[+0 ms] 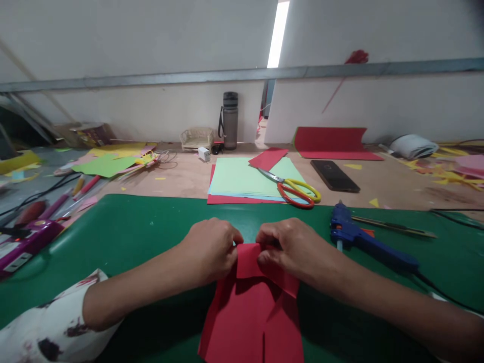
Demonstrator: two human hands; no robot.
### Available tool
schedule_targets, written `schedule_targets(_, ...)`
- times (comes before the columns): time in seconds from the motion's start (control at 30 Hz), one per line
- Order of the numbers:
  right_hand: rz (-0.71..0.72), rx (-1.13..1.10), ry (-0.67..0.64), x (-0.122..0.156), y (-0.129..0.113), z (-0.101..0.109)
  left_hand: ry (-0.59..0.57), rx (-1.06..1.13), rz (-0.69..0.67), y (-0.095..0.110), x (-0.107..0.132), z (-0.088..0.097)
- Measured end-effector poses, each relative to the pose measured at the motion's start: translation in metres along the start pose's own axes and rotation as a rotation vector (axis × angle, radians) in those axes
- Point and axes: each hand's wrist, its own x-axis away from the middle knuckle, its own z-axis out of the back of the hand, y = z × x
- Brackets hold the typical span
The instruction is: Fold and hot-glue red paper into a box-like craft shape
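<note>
Red slit paper sheet [251, 312] lies on green mat [124, 237], at its near edge. Left hand [212, 249] and right hand [293, 247] are close together, both pinching the sheet's folded top flap. Step judged: creasing the fold. Further pressing calls for even pressure and aligned edges. Blue glue gun [363, 239] lies to the right, untouched.

No wording, brand or number is legible. The print on the round tin [92, 133] and the purple device's label [17, 262] is too blurred.
</note>
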Motion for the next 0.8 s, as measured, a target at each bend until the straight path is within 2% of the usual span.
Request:
schedule_targets(0.1, 0.012, 0.007, -0.011, -0.001, 0.000, 0.000, -0.031, 0.065, -0.032, 0.000, 0.001, 0.003)
schedule_targets(0.37, 0.115, -0.116, -0.061, -0.005, 0.007, -0.003, -0.097, 0.083, -0.008, -0.004, 0.003, 0.007)
schedule_targets(0.53, 0.140, -0.029, -0.031, -0.008, 0.007, -0.006, -0.098, 0.125, -0.043, -0.008, 0.003, 0.008)
schedule_targets(0.8, 0.084, 0.113, -0.038, -0.011, -0.002, -0.005, -0.153, 0.141, -0.061, -0.010, 0.004, 0.010)
